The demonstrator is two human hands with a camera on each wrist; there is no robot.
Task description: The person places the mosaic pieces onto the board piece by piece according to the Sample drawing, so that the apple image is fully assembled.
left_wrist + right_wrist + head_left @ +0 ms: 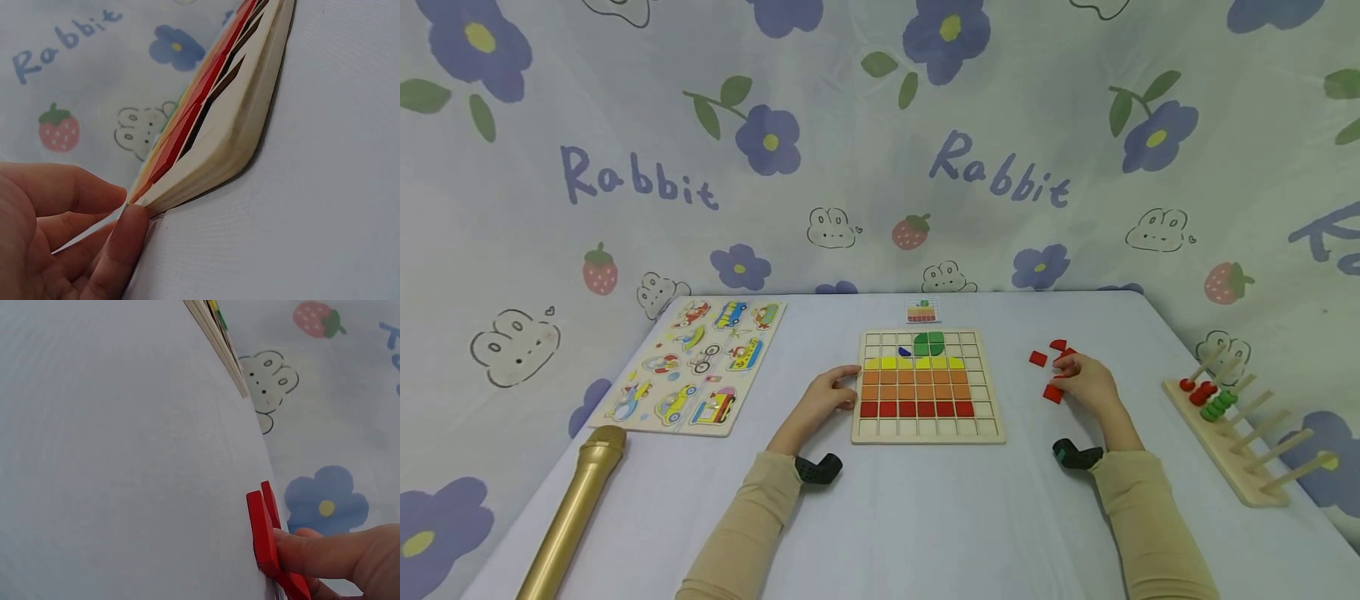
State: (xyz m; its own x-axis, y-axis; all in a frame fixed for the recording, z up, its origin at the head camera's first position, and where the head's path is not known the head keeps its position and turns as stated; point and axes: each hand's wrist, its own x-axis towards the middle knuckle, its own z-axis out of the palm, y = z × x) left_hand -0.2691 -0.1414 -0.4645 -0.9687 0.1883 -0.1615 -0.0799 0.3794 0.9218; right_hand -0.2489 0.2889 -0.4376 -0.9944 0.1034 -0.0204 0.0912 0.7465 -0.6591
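Note:
In the head view my left hand (822,400) is at the left edge of a square wooden grid puzzle board (917,436). Its thumb and forefinger pinch the board's edge, as the left wrist view shows close up. Red, orange and yellow tiles fill rows of the grid, with green rounded pieces (928,344) and a small blue piece (905,352) above. My right hand (1088,385) is over loose red pieces right of the board, thumb and forefinger apart. In the right wrist view a fingertip touches a red tile (262,534); other red pieces are partly hidden behind the fingers.
A small picture card (922,311) lies behind the board. At the left are a wooden vehicle puzzle (655,392) and a gold microphone (576,508). A wooden peg stand (1240,467) with red and green beads stands at the right.

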